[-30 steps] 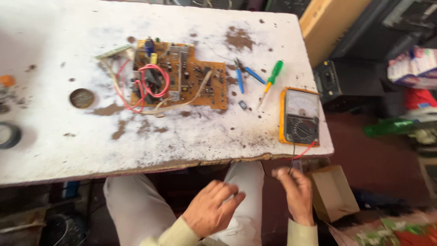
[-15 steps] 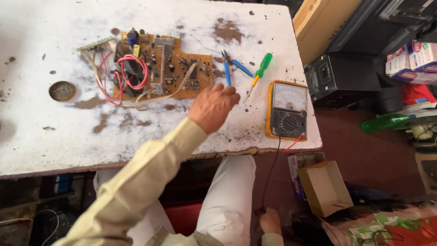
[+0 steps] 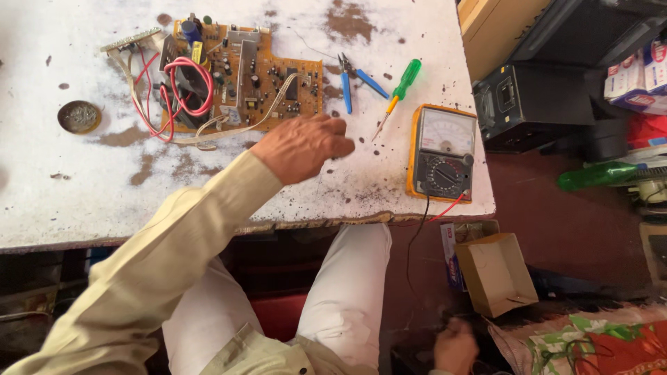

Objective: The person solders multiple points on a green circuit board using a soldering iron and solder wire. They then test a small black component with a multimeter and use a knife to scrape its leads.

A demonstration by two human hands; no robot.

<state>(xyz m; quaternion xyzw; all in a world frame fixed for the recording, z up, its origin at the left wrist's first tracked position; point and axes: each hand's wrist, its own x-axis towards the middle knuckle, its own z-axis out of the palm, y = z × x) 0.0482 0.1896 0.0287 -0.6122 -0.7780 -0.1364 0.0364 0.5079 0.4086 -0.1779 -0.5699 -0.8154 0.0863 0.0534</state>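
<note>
Two hands: left hand (image 3: pixel 306 146) curled loosely, holding nothing, just below the board (image 3: pixel 240 76) — approach its edge, clear of wires (image 3: pixel 177 87). Right hand (image 3: pixel 455 345) low beside the knee — grip unclear.

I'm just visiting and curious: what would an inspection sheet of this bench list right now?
Surface: white table, stained and chipped.
Job's things: circuit board with red wires; left hand hovers at its near edge.
Clutter: blue-handled pliers, green screwdriver, round tin.
Grippers: left hand loosely curled, holds nothing visible; right hand low by the floor, grip unclear.
Cables: black and red leads drop from the yellow meter.
Surroundings: open cardboard box, green bottle, black equipment.
</note>
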